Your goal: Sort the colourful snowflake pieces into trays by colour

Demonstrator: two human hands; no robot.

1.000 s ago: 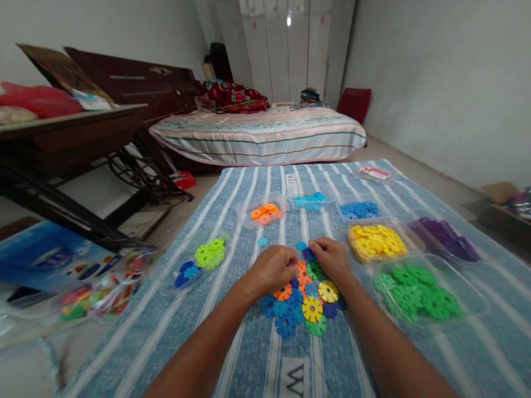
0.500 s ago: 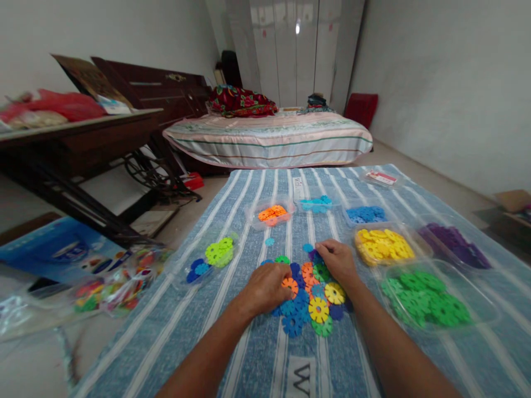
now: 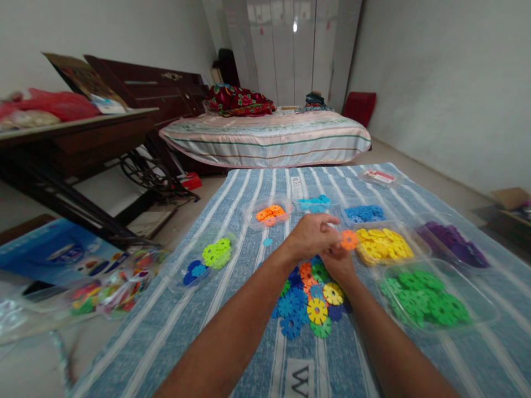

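L. hand (image 3: 312,239), fingers curled, overlaps R. hand (image 3: 339,264) — orange disc (image 3: 349,240) where they meet, just left of yellow pcs. (image 3: 384,244); can't tell which pinches it. Mixed pile (image 3: 293,303) near, prob. for reach.

1. Orange disc (image 3: 349,240): smooth matt plastic.
2. Near heap of discs (image 3: 317,310): coloured plastic, flat and dull.
3. Near right tray (image 3: 477,301): clear, smooth plastic with a slight shine.
4. Striped cover (image 3: 166,320): matt cloth with a coarse-looking weave.
5. Far bedspread (image 3: 265,138): smooth, soft-looking cloth.
6. Far wardrobe (image 3: 282,61): pale, glossy panels.
7. Left headboard (image 3: 145,83): dark, polished-looking wood.
8. Left red bag (image 3: 62,105): thin, crinkled plastic.
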